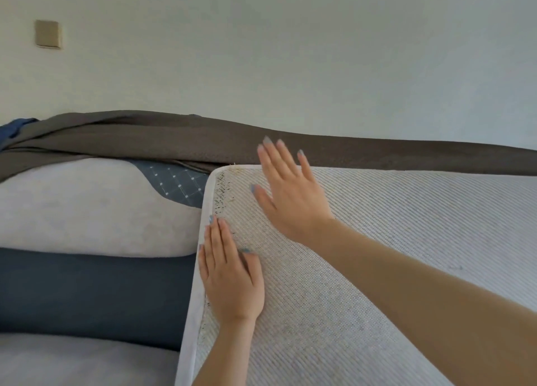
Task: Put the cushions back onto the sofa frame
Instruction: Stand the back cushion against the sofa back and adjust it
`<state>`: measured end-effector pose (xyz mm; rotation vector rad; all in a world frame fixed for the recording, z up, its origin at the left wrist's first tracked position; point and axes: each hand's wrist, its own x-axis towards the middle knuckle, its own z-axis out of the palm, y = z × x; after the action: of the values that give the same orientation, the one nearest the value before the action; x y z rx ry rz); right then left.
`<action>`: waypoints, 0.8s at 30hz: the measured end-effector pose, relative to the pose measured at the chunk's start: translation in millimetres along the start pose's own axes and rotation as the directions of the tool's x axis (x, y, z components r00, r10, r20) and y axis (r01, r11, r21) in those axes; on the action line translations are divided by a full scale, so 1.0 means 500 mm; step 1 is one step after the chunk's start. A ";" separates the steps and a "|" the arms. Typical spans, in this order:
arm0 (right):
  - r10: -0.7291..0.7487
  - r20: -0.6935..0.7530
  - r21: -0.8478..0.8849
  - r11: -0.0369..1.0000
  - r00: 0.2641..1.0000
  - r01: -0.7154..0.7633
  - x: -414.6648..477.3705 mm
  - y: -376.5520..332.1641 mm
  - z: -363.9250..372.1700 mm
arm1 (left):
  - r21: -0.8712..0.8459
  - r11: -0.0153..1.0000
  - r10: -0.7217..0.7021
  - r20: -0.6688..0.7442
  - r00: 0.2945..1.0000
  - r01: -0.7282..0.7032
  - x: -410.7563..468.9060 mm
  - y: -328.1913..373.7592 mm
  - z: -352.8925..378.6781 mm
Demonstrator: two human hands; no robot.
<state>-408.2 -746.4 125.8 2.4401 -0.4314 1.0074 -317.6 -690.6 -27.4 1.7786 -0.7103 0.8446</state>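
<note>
Head view. A large cushion (377, 254), its ribbed woven face turned toward the camera, is filling the right half of the view and leaning with its top edge against a band of dark brown fabric (203, 141) – its rounded upper left corner is showing frayed mesh along the piped border.

The left hand (232, 281) is lying flat on the cushion just inside its left edge, with the fingers straight and held together and nothing gripped.

The right hand (293, 193) is reaching across to the upper left corner with its fingers spread wide and holding nothing. Its fingertips are overlapping the brown fabric in the view, and motion blur is hiding whether the palm is pressing the cushion or hovering just off it.

Left of the cushion, a pale grey cushion (87, 208) is sitting on a dark blue bolster (87, 295), which is lying on a grey seat surface (72, 359). A patch of blue fabric with a white grid (174, 182) is showing between the pale cushion and the brown band. A beige wall plate (48, 33) is sitting on the pale wall (290, 51) behind.
</note>
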 end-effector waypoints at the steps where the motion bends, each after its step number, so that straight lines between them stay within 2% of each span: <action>1: -0.006 -0.080 0.020 1.000 0.997 0.007 -0.010 0.008 -0.003 | 0.003 1.000 -0.003 0.000 1.000 0.003 0.000 0.000 0.000; 2: -0.008 -0.065 -0.001 1.000 0.998 0.008 -0.024 0.020 0.003 | 0.007 1.000 -0.007 0.002 1.000 0.007 0.000 -0.001 0.001; 5: 0.039 0.190 -0.117 0.993 0.981 -0.017 -0.049 0.050 0.033 | 0.012 1.000 -0.020 0.016 1.000 0.019 -0.004 0.001 0.001; 6: 0.045 0.204 -0.117 0.993 0.978 -0.021 -0.040 0.049 0.028 | 0.007 1.000 -0.020 0.011 1.000 0.020 -0.003 -0.001 0.000; 7: 0.036 0.160 -0.097 0.995 0.987 -0.021 -0.034 0.044 0.016 | 0.003 1.000 -0.018 0.009 1.000 0.018 -0.004 -0.002 -0.002; 9: 0.035 -0.058 -0.003 0.999 0.998 -0.035 -0.038 0.041 -0.017 | -0.006 1.000 -0.013 0.005 1.000 0.013 -0.004 -0.001 -0.003; 10: 0.041 -0.091 0.006 0.999 0.995 -0.040 -0.050 0.053 -0.019 | -0.008 1.000 -0.016 0.003 1.000 0.016 -0.003 0.000 -0.003; 13: 0.089 0.171 -0.135 0.989 0.981 -0.066 -0.089 0.084 0.010 | -0.002 1.000 -0.027 0.014 1.000 0.027 -0.005 0.005 -0.003; 14: 0.097 0.198 -0.137 0.988 0.975 -0.070 -0.082 0.087 0.011 | -0.005 1.000 -0.028 0.015 0.999 0.028 -0.004 0.006 -0.004; 15: 0.104 0.173 -0.102 0.991 0.979 -0.087 -0.071 0.083 0.004 | -0.006 1.000 -0.026 0.014 1.000 0.026 -0.003 0.004 -0.005; 18: 0.099 -0.097 0.047 0.994 0.990 -0.095 -0.069 0.076 -0.025 | -0.010 1.000 -0.023 0.010 1.000 0.023 -0.003 0.004 -0.005; 19: 0.085 -0.085 0.017 0.996 0.993 -0.084 -0.080 0.081 -0.020 | -0.010 1.000 -0.026 0.008 1.000 0.026 -0.004 0.005 -0.005; 22: 0.102 0.181 -0.106 0.991 0.978 -0.084 -0.099 0.097 0.018 | -0.001 0.999 -0.037 0.018 0.999 0.037 -0.006 0.005 -0.007; 24: 0.107 0.159 -0.085 0.992 0.981 -0.094 -0.083 0.100 0.010 | 0.011 0.999 -0.038 0.016 0.999 0.037 -0.005 0.003 -0.006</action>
<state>-456.1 -786.6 107.3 2.4606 -0.6430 0.8170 -320.8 -688.1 -27.9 1.8048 -0.6820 0.8112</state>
